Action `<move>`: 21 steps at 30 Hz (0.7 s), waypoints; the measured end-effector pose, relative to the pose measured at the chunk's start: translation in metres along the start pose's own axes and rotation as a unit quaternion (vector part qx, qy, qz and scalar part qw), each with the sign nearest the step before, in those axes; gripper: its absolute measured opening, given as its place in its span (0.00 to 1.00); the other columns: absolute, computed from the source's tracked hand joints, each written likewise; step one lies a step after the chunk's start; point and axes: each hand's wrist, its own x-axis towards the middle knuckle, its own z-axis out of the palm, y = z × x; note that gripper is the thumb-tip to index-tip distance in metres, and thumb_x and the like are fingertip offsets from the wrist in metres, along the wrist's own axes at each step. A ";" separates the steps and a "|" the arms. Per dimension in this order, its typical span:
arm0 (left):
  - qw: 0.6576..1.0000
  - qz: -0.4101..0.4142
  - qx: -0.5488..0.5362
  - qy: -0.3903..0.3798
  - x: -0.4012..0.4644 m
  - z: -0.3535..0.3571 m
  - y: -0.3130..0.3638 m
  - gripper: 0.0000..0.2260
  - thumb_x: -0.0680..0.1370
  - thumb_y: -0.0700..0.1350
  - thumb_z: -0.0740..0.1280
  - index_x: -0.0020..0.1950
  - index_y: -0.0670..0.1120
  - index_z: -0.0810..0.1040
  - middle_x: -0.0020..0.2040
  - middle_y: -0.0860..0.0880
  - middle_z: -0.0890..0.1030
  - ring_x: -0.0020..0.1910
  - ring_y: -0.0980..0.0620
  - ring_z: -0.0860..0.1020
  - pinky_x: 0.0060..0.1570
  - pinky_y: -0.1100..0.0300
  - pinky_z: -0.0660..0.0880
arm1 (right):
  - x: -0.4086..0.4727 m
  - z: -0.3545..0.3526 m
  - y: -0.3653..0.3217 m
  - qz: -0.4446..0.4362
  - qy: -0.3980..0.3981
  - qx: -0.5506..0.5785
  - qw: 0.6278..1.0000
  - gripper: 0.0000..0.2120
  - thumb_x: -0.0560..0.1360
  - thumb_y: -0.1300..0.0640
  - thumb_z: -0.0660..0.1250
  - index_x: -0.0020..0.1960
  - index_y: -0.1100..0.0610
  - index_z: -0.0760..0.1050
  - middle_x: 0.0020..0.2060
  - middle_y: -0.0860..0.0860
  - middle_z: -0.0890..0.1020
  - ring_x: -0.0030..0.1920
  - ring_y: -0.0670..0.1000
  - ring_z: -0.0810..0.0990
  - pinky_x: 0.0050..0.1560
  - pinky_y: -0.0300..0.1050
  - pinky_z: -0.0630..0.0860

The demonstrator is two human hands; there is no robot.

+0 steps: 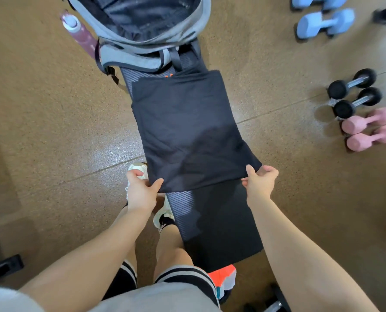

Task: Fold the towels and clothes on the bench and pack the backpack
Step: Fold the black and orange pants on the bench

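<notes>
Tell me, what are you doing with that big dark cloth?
A person is folding a dark garment laid flat on a gym bench. The left hand pinches its near left corner and the right hand pinches the near right corner. A grey backpack sits open at the far end of the bench, with a pink bottle in its side pocket. Dumbbells lie on the floor nearby.
</notes>
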 end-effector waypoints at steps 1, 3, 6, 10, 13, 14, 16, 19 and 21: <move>1.000 0.025 0.014 -0.005 -0.006 -0.009 0.009 0.18 0.74 0.42 0.69 0.53 0.49 0.60 0.44 0.45 0.78 0.38 0.46 0.76 0.46 0.52 0.73 | -0.008 -0.003 -0.008 -0.016 -0.005 -0.008 1.000 0.16 0.76 0.62 0.66 0.56 0.52 0.60 0.51 0.54 0.71 0.33 0.48 0.76 0.40 0.41 0.77; 0.995 0.083 0.054 -0.016 -0.012 -0.025 0.027 0.13 0.76 0.41 0.66 0.53 0.52 0.63 0.45 0.47 0.78 0.40 0.46 0.76 0.44 0.55 0.71 | -0.019 -0.005 -0.026 -0.063 -0.029 -0.036 0.997 0.17 0.77 0.61 0.64 0.60 0.51 0.60 0.50 0.54 0.72 0.30 0.47 0.77 0.47 0.47 0.79; 0.987 0.137 0.070 -0.037 0.000 -0.042 0.051 0.07 0.78 0.39 0.62 0.48 0.51 0.74 0.48 0.50 0.77 0.49 0.44 0.76 0.50 0.56 0.70 | -0.025 0.005 -0.060 -0.161 -0.076 -0.095 0.979 0.11 0.79 0.62 0.59 0.59 0.51 0.66 0.46 0.54 0.76 0.28 0.48 0.76 0.46 0.48 0.78; 0.987 0.127 0.066 -0.074 0.027 -0.056 0.087 0.08 0.75 0.40 0.67 0.53 0.49 0.76 0.52 0.48 0.78 0.50 0.49 0.76 0.50 0.60 0.69 | -0.017 0.038 -0.101 -0.215 -0.098 -0.158 0.959 0.09 0.79 0.62 0.57 0.51 0.55 0.76 0.47 0.54 0.80 0.35 0.50 0.77 0.49 0.48 0.77; 0.984 0.130 0.079 -0.096 0.051 -0.062 0.108 0.18 0.72 0.39 0.72 0.60 0.46 0.74 0.50 0.46 0.78 0.48 0.49 0.75 0.49 0.60 0.69 | -0.008 0.060 -0.125 -0.191 -0.121 -0.175 0.958 0.14 0.75 0.65 0.59 0.58 0.54 0.74 0.46 0.51 0.78 0.48 0.53 0.78 0.58 0.50 0.75; 0.981 0.144 0.096 -0.091 0.060 -0.062 0.114 0.18 0.72 0.39 0.71 0.60 0.45 0.74 0.49 0.46 0.78 0.48 0.49 0.75 0.48 0.61 0.69 | -0.005 0.066 -0.132 -0.191 -0.129 -0.198 0.953 0.17 0.74 0.66 0.60 0.60 0.55 0.73 0.46 0.51 0.77 0.49 0.52 0.77 0.59 0.48 0.74; 0.977 0.170 0.105 -0.075 0.079 -0.061 0.128 0.13 0.74 0.39 0.69 0.58 0.42 0.76 0.46 0.46 0.79 0.46 0.49 0.76 0.43 0.64 0.67 | 0.005 0.077 -0.145 -0.213 -0.120 -0.247 0.938 0.15 0.74 0.64 0.62 0.61 0.56 0.73 0.47 0.52 0.78 0.50 0.52 0.76 0.57 0.47 0.73; 0.975 0.185 0.113 -0.053 0.118 -0.055 0.152 0.09 0.77 0.42 0.66 0.53 0.40 0.79 0.43 0.47 0.77 0.43 0.47 0.75 0.40 0.62 0.64 | 0.028 0.095 -0.161 -0.247 -0.087 -0.284 0.923 0.10 0.76 0.58 0.64 0.56 0.59 0.76 0.49 0.55 0.81 0.52 0.56 0.77 0.50 0.44 0.71; 0.970 0.199 0.129 -0.054 0.150 -0.051 0.166 0.09 0.76 0.45 0.67 0.47 0.39 0.80 0.40 0.46 0.74 0.44 0.38 0.75 0.39 0.54 0.67 | 0.046 0.111 -0.172 -0.261 -0.075 -0.306 0.913 0.09 0.76 0.56 0.63 0.52 0.60 0.78 0.47 0.56 0.82 0.51 0.58 0.77 0.45 0.42 0.68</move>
